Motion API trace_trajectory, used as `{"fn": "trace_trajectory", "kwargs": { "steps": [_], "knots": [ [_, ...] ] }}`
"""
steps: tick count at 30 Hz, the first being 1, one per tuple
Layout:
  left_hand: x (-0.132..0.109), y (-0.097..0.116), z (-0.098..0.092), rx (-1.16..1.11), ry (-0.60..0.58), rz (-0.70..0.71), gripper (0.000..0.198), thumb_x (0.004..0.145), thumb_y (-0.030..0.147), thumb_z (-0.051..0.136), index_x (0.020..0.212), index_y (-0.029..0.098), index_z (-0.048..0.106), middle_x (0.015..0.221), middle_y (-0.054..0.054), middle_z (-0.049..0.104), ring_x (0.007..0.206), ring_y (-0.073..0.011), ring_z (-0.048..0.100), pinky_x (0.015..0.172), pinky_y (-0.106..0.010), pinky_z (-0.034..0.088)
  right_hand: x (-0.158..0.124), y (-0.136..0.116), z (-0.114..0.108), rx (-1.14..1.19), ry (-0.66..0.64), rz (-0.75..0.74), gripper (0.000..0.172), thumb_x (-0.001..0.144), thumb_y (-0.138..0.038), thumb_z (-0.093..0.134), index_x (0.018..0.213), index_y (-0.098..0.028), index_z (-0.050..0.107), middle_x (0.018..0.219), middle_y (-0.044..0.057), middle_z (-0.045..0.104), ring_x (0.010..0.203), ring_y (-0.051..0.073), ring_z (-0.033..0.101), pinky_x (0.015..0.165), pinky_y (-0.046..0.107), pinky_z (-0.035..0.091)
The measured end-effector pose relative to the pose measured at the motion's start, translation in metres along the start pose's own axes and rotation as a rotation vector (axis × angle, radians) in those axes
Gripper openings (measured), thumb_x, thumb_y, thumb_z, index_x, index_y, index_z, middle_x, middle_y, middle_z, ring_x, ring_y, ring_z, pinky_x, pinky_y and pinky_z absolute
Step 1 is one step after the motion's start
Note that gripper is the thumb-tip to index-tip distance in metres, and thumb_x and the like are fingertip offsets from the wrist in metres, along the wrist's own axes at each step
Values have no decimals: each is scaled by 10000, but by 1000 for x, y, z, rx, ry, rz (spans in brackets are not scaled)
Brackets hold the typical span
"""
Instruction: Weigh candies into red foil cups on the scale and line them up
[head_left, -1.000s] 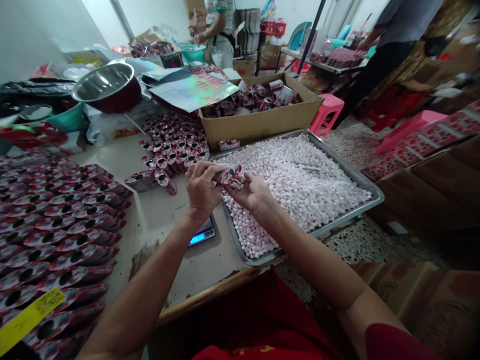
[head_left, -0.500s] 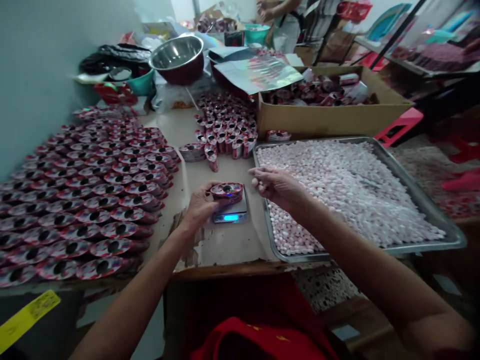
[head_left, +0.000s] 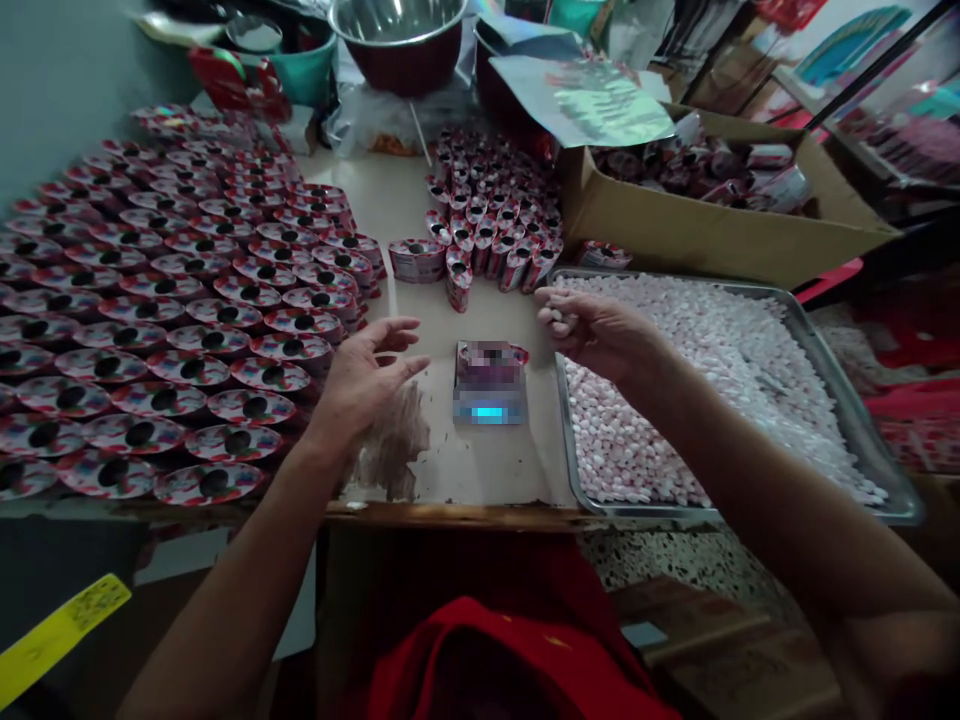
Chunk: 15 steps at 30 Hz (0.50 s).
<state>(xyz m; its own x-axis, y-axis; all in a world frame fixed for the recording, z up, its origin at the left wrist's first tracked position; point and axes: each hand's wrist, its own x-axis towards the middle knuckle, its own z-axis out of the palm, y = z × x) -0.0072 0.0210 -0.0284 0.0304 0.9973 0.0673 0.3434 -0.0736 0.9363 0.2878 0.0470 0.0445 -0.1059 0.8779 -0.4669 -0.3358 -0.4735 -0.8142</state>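
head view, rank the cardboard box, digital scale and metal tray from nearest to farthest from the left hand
1. Digital scale, just right of the left hand.
2. Metal tray, farther right, past the digital scale.
3. Cardboard box, right and behind the metal tray.

My 1 camera is worn on my head, looking forward and steeply down at the worktable (head_left: 480, 470). It sits close enough that my red garment (head_left: 465, 625) fills the bottom middle and my 2 forearms rise from the lower left and lower right. My left hand (head_left: 367, 375) and right hand (head_left: 596, 330) flank the frame's centre; the cardboard box (head_left: 675, 225) lies farther off, and the top edge crops the metal bowl (head_left: 401, 25).
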Motion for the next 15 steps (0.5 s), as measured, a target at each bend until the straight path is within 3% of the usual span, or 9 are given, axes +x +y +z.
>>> {"fn": "trace_trajectory", "kwargs": {
  "steps": [3,6,10,15],
  "knots": [
    [-10,-10,-11,97,91,13,351,826,196,641,1166,222,722,1189,-68,770,1123,-236,726,1062,-411,593,-5,-5,-1,-58,63,32,211,938,-14,514,941,-141,682,667,8,637,490,61,454,448,130,359],
    [-33,-14,-29,131,98,5,362,845,139,522,1157,217,687,1206,-66,774,1165,-226,737,1118,-415,580,-10,-8,-5,-149,45,36,171,934,-41,559,936,-161,682,763,40,672,555,82,507,501,166,426],
    [-63,-6,-47,479,169,133,286,931,191,584,1173,247,727,1210,-71,777,1123,-272,746,1062,-441,584,-10,-9,-11,-249,-2,14,144,972,-100,594,918,-211,668,840,53,683,602,115,537,506,208,444],
    [-68,-18,-21,940,-55,203,236,962,184,602,1111,218,782,1098,-136,784,1044,-352,709,895,-463,572,-11,-8,-7,-134,-13,55,181,996,-86,568,894,-183,682,769,25,653,553,79,475,467,169,381]
  ]
}}
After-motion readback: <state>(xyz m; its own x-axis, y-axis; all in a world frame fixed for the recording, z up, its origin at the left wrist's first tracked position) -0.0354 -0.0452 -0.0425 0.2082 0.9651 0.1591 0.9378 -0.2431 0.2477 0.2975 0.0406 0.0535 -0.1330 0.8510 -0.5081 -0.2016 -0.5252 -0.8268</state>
